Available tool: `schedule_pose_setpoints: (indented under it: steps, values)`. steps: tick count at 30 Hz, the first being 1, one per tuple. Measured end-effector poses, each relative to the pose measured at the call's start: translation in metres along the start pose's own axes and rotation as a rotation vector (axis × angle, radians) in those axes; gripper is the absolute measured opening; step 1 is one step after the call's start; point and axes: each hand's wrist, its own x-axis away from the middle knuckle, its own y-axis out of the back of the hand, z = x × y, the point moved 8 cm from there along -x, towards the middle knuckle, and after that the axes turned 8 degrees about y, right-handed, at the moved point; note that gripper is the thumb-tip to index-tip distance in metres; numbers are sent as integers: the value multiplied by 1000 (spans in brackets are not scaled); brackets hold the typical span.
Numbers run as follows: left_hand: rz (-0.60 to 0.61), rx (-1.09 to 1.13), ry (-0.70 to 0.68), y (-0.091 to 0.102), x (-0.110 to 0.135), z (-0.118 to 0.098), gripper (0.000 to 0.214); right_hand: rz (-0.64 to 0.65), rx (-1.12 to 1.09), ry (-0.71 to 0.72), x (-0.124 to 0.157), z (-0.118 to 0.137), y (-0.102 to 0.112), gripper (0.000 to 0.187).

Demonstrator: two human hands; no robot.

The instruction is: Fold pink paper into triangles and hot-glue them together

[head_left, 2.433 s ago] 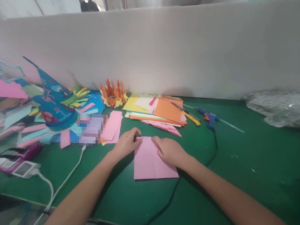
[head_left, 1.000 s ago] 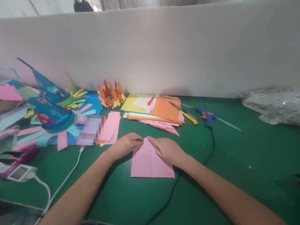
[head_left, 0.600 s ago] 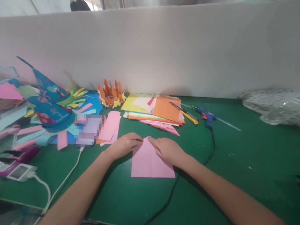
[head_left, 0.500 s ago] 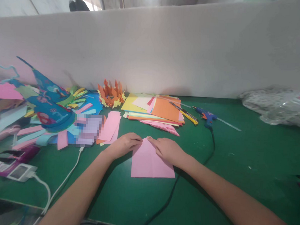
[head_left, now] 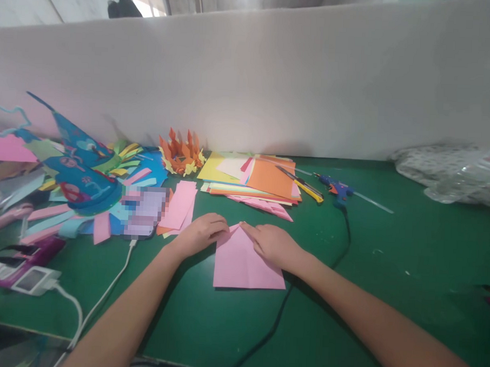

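A sheet of pink paper (head_left: 247, 267) lies on the green table in front of me, its top coming to a folded point and a faint crease running down its middle. My left hand (head_left: 204, 233) is closed at the upper left edge, fingertips pinching the fold. With its index finger stretched to the peak, my right hand (head_left: 272, 244) holds the sheet down from the right; its other fingers are curled against the paper. The thumb of my right hand is hidden.
Behind the sheet lie stacked coloured papers (head_left: 269, 176) with a yellow cutter knife (head_left: 309, 190). A blue glue gun (head_left: 337, 190) sits right, its black cable passing under my right arm. Pink strips (head_left: 179, 205), an orange paper crown (head_left: 183, 154), a phone (head_left: 146, 214) and blue cone hats (head_left: 86, 184) stand left.
My left hand has slid slightly left and down along the fold, away from the peak, uncovering more of the folded edge. The right hand stays almost in place.
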Motion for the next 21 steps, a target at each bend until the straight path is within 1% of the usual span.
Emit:
schedule_pose_setpoints:
  steps: [5,10,13,16,21]
  values:
    - [-32,27,96,-1,-2,1,15,-4,0,7,0,0,1,52]
    - [-157,121,334,2,0,12,4,-44,-8,12,0,1,2,49]
    - [-184,195,431,0,2,18,3,-33,-16,17,0,2,2,48]
    - [-164,238,429,-2,2,18,5,-8,-5,10,0,1,1,49]
    - [-169,182,331,-1,-2,10,9,-29,17,26,0,1,1,52]
